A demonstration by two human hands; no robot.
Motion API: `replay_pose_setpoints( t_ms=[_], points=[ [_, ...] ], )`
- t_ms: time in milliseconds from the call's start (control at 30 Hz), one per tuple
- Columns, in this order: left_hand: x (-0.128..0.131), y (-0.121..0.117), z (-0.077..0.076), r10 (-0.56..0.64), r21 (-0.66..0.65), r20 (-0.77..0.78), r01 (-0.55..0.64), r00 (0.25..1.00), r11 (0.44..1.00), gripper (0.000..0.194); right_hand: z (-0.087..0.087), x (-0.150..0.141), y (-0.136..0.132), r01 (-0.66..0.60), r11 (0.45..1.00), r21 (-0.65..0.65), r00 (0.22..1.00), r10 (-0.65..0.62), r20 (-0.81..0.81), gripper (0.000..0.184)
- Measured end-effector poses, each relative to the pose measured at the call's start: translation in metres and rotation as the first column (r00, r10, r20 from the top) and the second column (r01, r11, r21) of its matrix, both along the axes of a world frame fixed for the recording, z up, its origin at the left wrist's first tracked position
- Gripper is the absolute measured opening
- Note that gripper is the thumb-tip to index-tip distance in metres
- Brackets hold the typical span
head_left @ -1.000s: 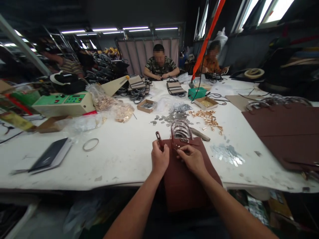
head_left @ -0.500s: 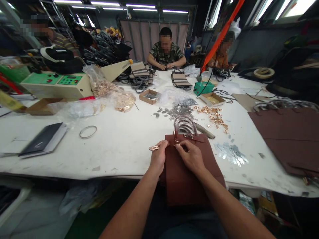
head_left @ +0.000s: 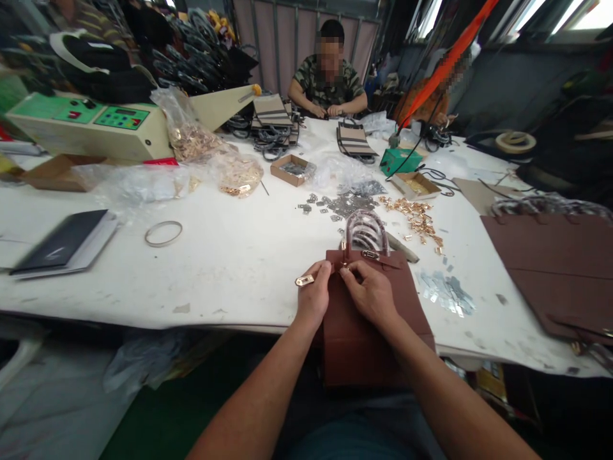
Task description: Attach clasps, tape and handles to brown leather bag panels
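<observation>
A brown handbag (head_left: 378,326) leans at the table's front edge, its plastic-wrapped handles (head_left: 366,225) pointing away from me. My left hand (head_left: 313,297) is closed at the bag's upper left corner around a short brown strap, mostly hidden by the fingers. A gold metal plate (head_left: 304,280) with a slot sticks out from that hand to the left. With thumb and forefinger, my right hand (head_left: 371,291) pinches at a small gold fitting (head_left: 343,266) below the left handle base. Another gold plate (head_left: 370,254) sits on the strap at the bag's top right.
Loose grey metal plates (head_left: 352,204), gold fittings (head_left: 421,223) and silvery strips (head_left: 447,292) lie beyond and right of the bag. More brown bag pieces (head_left: 541,268) occupy the right side. A metal ring (head_left: 163,234) and dark notebook (head_left: 62,243) lie left. A co-worker (head_left: 328,76) sits opposite.
The view has tilted down and shifted a little, so the table sits higher in the picture. Both hands keep their grips at the bag's top, with only slight finger movement.
</observation>
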State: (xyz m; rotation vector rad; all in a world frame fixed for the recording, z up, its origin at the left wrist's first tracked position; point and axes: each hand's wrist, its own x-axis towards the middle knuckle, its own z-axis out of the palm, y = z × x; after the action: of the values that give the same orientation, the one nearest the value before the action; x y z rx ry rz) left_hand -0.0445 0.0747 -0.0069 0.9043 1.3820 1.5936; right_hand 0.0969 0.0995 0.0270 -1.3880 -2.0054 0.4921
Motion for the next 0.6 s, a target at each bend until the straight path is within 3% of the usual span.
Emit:
replay_pose_setpoints(
  t_ms=[233, 367, 600],
  points=[
    [-0.002, -0.006, 0.008, -0.026, 0.033, -0.045, 0.028, 0.999, 0.999, 0.031, 0.0, -0.011, -0.003, 0.076, 0.997, 0.018, 0.995, -0.077, 0.059, 0.027],
    [-0.002, -0.008, 0.012, -0.028, 0.045, -0.037, 0.029, 0.999, 0.999, 0.031, 0.001, -0.013, -0.002, 0.055, 0.998, 0.024, 0.992, -0.058, 0.116, 0.028],
    [-0.003, -0.008, 0.01, -0.043, 0.077, -0.121, 0.053, 0.992, 0.996, 0.032, 0.027, -0.016, 0.008, -0.033, 0.999, -0.031, 0.915, 0.043, 0.401, 0.023]
  ],
)
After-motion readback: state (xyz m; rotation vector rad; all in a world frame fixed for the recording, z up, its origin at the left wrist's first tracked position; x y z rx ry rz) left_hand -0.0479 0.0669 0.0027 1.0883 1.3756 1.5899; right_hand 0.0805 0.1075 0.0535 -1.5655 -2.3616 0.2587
